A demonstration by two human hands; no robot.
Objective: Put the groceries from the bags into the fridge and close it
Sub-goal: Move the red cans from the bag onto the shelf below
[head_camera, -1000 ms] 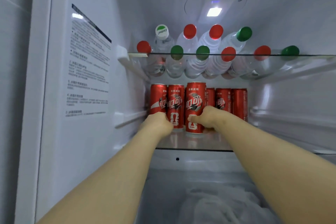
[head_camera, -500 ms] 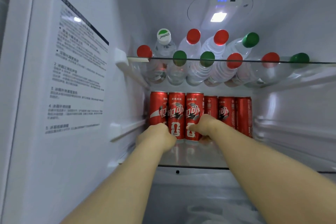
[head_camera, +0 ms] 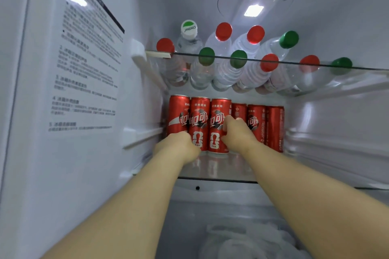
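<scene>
- Right grip (head_camera: 236, 134) is wrapping the third can (head_camera: 219, 124) from its right side, with its fingers (head_camera: 228, 121) curling onto the printed face. A second ago it was sitting lower, near the can's base.
- Left grip (head_camera: 179, 146) is resting knuckles-out against the bases of the first can (head_camera: 178, 114) and second can (head_camera: 200, 120). Its fingers are hiding behind the knuckles, so I cannot tell whether it is pinching a can or only steadying the row. It is keeping the place it had a second ago.
- The third can is now standing upright in line with its two neighbours, at the left of the lower shelf (head_camera: 212, 169). A second ago it was standing forward of them and looming taller.
- Three rear cans (head_camera: 273, 128) are standing behind and to the right, and the right grip is covering part of the nearest one.
- Water bottles (head_camera: 229, 69) are lying on the upper glass shelf (head_camera: 315, 65) with their caps facing out, arranged as they were.
- As I am judging it, this can is looking placed, so both grips are probably nearing release.
- The bags are not showing, so I am not guessing how much is left to load. The fridge is still standing open, so closing it is not yet done.
</scene>
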